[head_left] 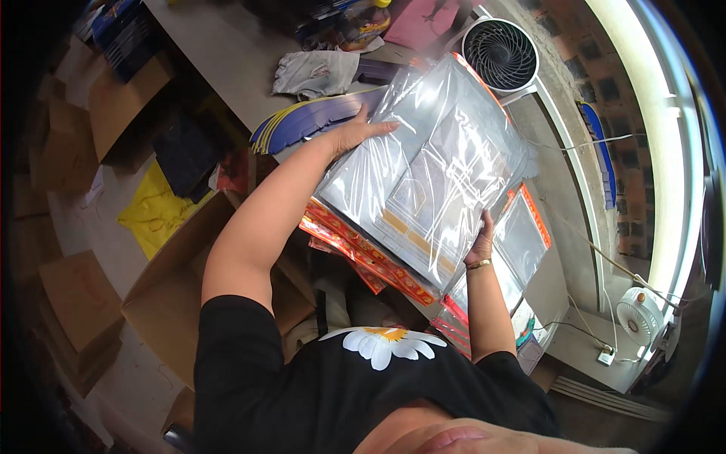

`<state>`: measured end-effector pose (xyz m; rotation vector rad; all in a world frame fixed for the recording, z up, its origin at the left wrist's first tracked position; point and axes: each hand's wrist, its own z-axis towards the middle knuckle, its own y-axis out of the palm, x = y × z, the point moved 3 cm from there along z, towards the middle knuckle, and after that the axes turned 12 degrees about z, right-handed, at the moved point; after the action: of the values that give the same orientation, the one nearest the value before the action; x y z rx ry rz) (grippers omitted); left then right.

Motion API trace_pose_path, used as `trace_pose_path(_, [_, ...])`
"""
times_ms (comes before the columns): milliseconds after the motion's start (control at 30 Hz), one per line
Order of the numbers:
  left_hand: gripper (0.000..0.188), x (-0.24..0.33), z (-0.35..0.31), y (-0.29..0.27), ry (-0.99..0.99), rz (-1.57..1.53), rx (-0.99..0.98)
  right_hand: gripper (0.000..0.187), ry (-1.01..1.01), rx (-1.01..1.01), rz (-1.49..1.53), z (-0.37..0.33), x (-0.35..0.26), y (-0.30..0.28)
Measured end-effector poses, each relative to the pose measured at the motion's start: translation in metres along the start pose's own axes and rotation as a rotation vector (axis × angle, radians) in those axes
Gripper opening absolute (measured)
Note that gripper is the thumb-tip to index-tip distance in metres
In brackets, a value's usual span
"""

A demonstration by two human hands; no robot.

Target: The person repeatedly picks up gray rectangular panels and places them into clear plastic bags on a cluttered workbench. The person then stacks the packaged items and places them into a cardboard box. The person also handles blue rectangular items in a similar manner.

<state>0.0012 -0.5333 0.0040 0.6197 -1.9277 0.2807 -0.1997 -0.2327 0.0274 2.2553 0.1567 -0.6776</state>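
Observation:
A thick stack of clear plastic bags (401, 170) with red-orange printed edges lies across the middle, tilted, its glossy film catching the light. My left hand (354, 136) grips its upper left edge, thumb on top and the fingers mostly hidden beneath. On the right edge, my right hand (481, 242) clasps the same stack, with a bracelet at the wrist. More red-edged bags (533, 250) lie to the right of it. Just beyond my left hand are curved blue-and-yellow pieces (310, 121), fanned in a pile.
White work gloves (316, 73) lie at the back of the table. A round fan (499, 54) stands at the far right, a smaller white fan (640, 316) lower down with cables. An open cardboard box (170, 303) sits at my left, near a yellow cloth (160, 208) and other cartons (82, 291).

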Motion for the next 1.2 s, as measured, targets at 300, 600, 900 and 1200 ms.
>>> trace_pose_path(300, [0.128, 0.052, -0.036, 0.020, 0.273, 0.254, 0.075, 0.063, -0.106, 0.057, 0.041, 0.006, 0.003, -0.032])
trace_pose_path(600, [0.121, 0.118, -0.176, 0.083, 0.614, 0.498, 0.197, 0.071, -0.337, -0.267, -0.212, -0.062, -0.065, -0.022])
trace_pose_path(900, [0.140, 0.027, -0.229, 0.145, 0.650, 0.566, 0.445, 0.061, -0.452, -0.518, -0.265, -0.101, -0.157, -0.106])
trace_pose_path(1200, [0.137, -0.016, -0.245, 0.163, 0.629, 0.692, 0.557, 0.055, -0.156, 0.496, -0.721, -0.140, -0.144, -0.319])
